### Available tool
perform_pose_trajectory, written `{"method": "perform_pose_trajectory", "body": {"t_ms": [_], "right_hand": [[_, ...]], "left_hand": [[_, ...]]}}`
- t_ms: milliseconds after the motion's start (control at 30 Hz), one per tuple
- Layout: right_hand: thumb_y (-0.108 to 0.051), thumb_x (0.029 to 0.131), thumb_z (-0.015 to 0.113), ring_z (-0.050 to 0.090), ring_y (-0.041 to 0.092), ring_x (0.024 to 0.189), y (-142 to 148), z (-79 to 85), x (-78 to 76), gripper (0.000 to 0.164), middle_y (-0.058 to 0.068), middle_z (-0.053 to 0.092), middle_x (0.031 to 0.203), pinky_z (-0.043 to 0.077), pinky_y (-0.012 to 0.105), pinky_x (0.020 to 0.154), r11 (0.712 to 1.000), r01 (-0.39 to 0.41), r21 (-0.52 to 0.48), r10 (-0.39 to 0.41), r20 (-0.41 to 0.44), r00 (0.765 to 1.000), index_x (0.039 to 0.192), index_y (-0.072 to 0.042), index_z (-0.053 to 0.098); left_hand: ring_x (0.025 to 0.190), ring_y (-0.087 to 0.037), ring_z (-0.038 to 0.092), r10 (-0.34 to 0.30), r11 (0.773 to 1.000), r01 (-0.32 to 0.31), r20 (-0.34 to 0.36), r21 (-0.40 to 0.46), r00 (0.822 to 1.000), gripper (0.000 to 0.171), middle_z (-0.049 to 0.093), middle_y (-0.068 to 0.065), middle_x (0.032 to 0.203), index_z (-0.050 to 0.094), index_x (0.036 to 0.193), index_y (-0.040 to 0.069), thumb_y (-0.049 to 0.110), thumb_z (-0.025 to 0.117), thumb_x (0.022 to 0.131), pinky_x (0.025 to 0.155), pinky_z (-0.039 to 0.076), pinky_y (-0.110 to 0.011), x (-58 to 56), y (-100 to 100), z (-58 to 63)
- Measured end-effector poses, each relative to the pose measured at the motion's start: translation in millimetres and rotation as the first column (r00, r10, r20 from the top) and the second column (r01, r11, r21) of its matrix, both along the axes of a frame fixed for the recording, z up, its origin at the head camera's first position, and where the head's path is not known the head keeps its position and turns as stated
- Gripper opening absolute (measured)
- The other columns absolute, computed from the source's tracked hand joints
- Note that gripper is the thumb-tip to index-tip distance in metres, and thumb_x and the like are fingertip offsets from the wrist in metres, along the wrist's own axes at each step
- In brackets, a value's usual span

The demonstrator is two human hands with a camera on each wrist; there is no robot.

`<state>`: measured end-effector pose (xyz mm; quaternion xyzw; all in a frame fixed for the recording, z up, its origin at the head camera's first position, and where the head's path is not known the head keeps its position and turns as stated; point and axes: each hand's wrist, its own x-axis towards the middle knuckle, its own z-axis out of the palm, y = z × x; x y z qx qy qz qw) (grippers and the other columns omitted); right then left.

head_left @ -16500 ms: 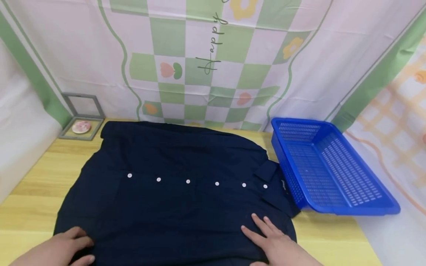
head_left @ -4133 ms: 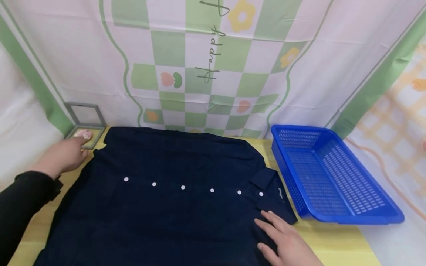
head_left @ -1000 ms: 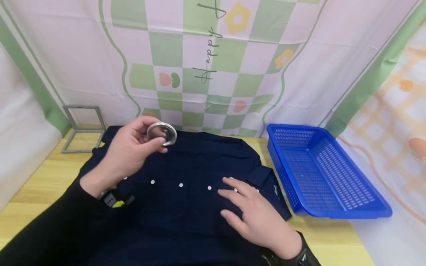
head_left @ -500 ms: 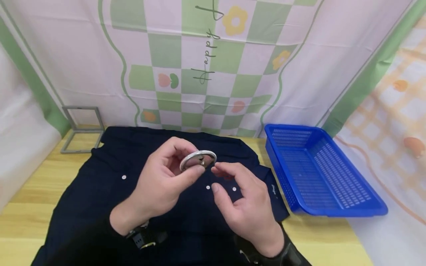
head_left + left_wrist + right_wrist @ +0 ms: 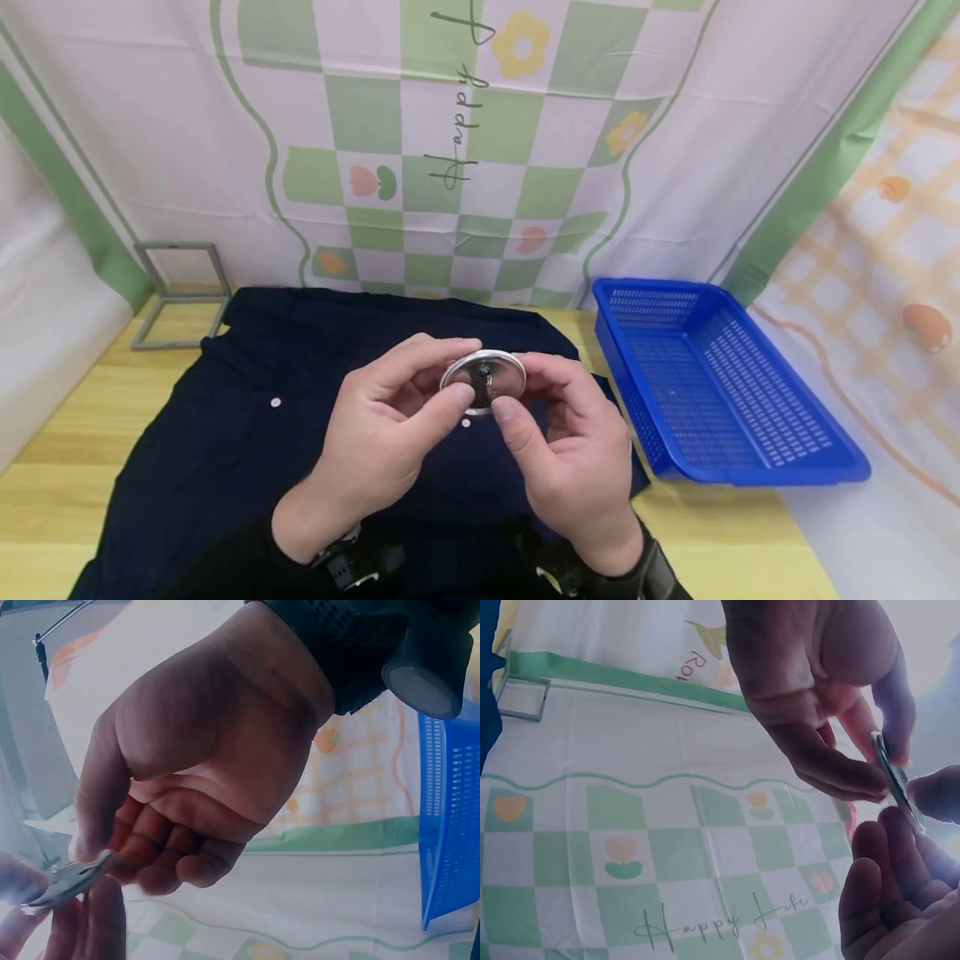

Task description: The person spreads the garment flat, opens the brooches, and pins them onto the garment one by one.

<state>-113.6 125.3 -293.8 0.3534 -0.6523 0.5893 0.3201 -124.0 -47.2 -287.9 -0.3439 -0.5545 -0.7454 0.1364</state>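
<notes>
A round pin badge (image 5: 507, 377) is held up over the middle of the shirt, its silvery back and metal pin facing me. The left hand (image 5: 378, 429) pinches its left edge between thumb and fingers. My right hand (image 5: 581, 446) grips the opposite edge, thumb at the lower rim. Edge-on, the thin badge (image 5: 897, 780) shows between both hands' fingertips in the right wrist view. Below lies a dark navy button-up shirt (image 5: 217, 425), spread flat with white buttons; the hands hide most of the button row and collar.
A blue perforated plastic basket (image 5: 738, 400) stands right of the shirt. At the back left, a grey hinged frame (image 5: 180, 297) stands open against the curtain (image 5: 435, 108). Pale wood tabletop (image 5: 67, 467) shows along both sides.
Earlier both hands lay on the shirt; then the left hand reached into the grey frame, lifted the badge out and brought it to the middle. The right hand rose and now grips it too.
</notes>
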Motion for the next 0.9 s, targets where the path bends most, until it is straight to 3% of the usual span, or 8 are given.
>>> {"method": "perform_pose_trajectory", "body": {"t_ms": [233, 533, 900], "right_hand": [[-0.001, 0.095, 0.065, 0.063, 0.023, 0.087, 2, 0.9, -1.8, 0.024, 0.017, 0.062, 0.096, 0.054, 0.027, 0.076, 0.990, -0.097, -0.105, 0.100, 0.028, 0.995, 0.109, 0.018, 0.058], [-0.002, 0.098, 0.062, 0.067, 0.022, 0.086, 6, 0.6, 2.4, 0.022, 0.016, 0.067, 0.100, 0.057, 0.028, 0.075, 0.995, -0.053, -0.087, 0.058, 0.057, 0.997, 0.108, 0.017, 0.058], [0.000, 0.096, 0.064, 0.068, 0.022, 0.082, 6, -0.5, 3.5, 0.021, 0.017, 0.067, 0.098, 0.057, 0.027, 0.072, 0.991, -0.053, -0.126, 0.062, 0.063, 0.996, 0.107, 0.018, 0.058]], "left_hand": [[0.080, -0.027, 0.066, 0.041, 0.999, -0.041, -0.038, 0.022, 0.998, 0.031, 0.066, -0.018, 0.096, 0.065, 0.123, -0.011, -0.007, 0.066, 0.092, 0.068, 0.058, -0.040, 3.7, 5, -2.4], [0.080, -0.027, 0.068, 0.023, 0.999, -0.022, -0.044, 0.036, 0.999, 0.033, 0.064, -0.017, 0.092, 0.066, 0.126, -0.005, -0.004, 0.067, 0.093, 0.072, 0.059, -0.042, 9.1, 13, -5.6], [0.080, -0.025, 0.069, 0.024, 0.999, -0.022, -0.043, 0.037, 0.999, 0.033, 0.064, -0.018, 0.090, 0.065, 0.126, -0.007, -0.004, 0.067, 0.093, 0.069, 0.059, -0.042, 9.4, 16, -8.6]]}}
